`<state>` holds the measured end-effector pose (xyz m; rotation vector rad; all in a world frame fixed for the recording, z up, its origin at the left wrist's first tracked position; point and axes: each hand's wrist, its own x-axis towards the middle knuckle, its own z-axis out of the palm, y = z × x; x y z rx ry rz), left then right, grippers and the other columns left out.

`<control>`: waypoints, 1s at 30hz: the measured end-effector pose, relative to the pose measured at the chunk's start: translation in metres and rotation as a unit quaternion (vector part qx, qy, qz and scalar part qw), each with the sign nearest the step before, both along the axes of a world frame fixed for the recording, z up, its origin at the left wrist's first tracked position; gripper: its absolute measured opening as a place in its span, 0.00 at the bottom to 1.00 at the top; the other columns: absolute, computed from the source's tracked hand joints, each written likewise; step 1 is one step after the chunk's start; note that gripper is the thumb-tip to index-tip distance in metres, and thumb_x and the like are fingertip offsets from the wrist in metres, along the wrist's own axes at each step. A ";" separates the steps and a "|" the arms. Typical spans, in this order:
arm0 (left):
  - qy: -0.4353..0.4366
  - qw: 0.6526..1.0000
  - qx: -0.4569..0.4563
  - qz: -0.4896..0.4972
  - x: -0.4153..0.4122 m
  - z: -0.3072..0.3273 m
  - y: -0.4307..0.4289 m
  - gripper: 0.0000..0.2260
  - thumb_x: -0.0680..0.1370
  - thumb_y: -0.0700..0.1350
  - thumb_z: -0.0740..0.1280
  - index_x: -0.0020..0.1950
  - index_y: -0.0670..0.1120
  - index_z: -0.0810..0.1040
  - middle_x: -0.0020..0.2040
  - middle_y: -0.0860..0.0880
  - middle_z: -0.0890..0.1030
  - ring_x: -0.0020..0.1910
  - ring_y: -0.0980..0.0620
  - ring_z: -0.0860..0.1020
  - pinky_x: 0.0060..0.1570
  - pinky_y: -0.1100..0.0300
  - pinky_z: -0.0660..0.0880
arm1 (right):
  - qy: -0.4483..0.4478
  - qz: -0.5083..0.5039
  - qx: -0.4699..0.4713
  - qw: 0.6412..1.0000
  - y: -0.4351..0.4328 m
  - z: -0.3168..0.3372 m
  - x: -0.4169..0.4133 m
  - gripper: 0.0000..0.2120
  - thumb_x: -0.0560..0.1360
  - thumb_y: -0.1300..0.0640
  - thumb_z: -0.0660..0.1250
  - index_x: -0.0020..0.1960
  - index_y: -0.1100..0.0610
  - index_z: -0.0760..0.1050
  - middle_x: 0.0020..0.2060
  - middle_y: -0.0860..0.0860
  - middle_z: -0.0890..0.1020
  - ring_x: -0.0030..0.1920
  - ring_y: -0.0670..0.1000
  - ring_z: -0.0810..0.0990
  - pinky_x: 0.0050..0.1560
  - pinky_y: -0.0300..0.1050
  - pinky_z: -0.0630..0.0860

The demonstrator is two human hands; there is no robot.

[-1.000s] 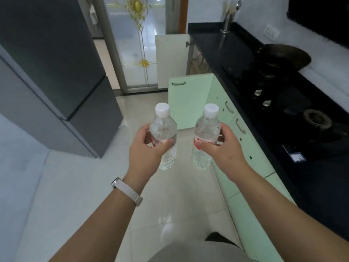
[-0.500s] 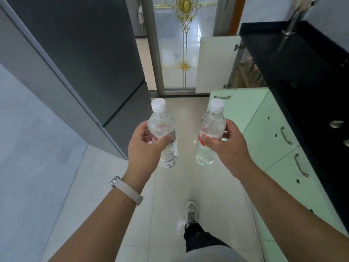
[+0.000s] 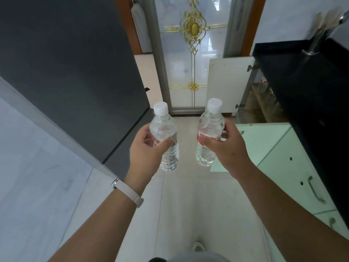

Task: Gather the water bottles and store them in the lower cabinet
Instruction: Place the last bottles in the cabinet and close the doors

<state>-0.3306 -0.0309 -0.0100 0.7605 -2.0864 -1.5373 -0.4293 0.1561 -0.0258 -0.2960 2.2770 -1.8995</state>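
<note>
Closer now, the open lower cabinet (image 3: pixel 260 103) lies far right. Left hand (image 3: pixel 147 148) and right hand (image 3: pixel 224 148) each grasp a water bottle (image 3: pixel 166 140), mid-carry; next, reach low inside.

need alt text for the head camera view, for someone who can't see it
Two bare hands each hold an upright, white-capped water bottle over a pale tiled floor: left hand on the left bottle, right hand on the right bottle. An open white cabinet door stands ahead under a black counter.
</note>
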 end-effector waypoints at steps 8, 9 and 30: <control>0.004 1.000 0.016 -0.027 -0.074 -0.006 -0.037 0.20 0.71 0.44 0.79 0.60 0.55 0.78 0.51 0.57 0.83 0.50 0.55 0.82 0.54 0.55 0.80 | 0.011 0.001 0.025 1.000 -0.033 -0.002 -0.062 0.21 0.67 0.50 0.79 0.54 0.39 0.72 0.50 0.37 0.80 0.51 0.41 0.79 0.50 0.38 0.77; 0.002 0.999 0.017 -0.032 -0.084 -0.008 -0.045 0.20 0.72 0.44 0.79 0.60 0.56 0.78 0.51 0.57 0.83 0.49 0.56 0.82 0.54 0.55 0.80 | 0.009 0.000 0.028 1.000 -0.038 -0.003 -0.070 0.21 0.68 0.50 0.79 0.54 0.39 0.72 0.50 0.37 0.80 0.51 0.41 0.80 0.49 0.37 0.77; 0.026 0.978 0.081 -0.192 -0.352 -0.026 -0.250 0.21 0.73 0.45 0.79 0.62 0.55 0.76 0.54 0.57 0.81 0.53 0.57 0.80 0.53 0.56 0.81 | 0.014 -0.140 0.085 0.986 -0.215 0.008 -0.271 0.26 0.67 0.49 0.79 0.62 0.46 0.74 0.52 0.42 0.82 0.52 0.43 0.81 0.56 0.49 0.79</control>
